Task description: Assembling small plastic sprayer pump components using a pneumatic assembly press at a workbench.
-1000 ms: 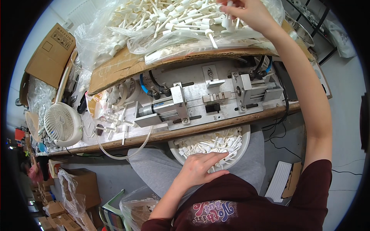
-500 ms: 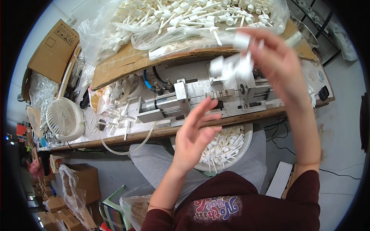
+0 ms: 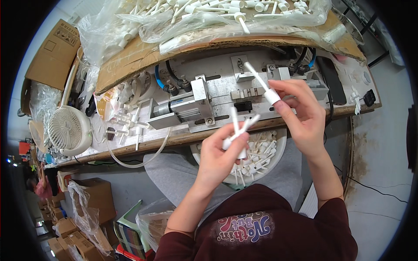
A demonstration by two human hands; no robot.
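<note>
My right hand pinches one white plastic cap with a long stem between thumb and fingers, its stem pointing up and left. Several more white stemmed caps are gripped in my left hand, their stems pointing upward. Just beyond both hands lies a metal clamping fixture with a notched block at its middle and a cylinder unit on the left. Below the hands, a round white tub in my lap holds many similar caps, partly hidden by my left hand.
A cardboard sheet above the fixture bears a plastic bag heaped with white stemmed caps. A black phone lies at the right. More caps and a white fan are at the left. A wooden edge borders the bench.
My right hand has come down and inward from the heap, where it carried a bunch of caps. It now holds one cap. My left hand, open before, has closed on several caps.
</note>
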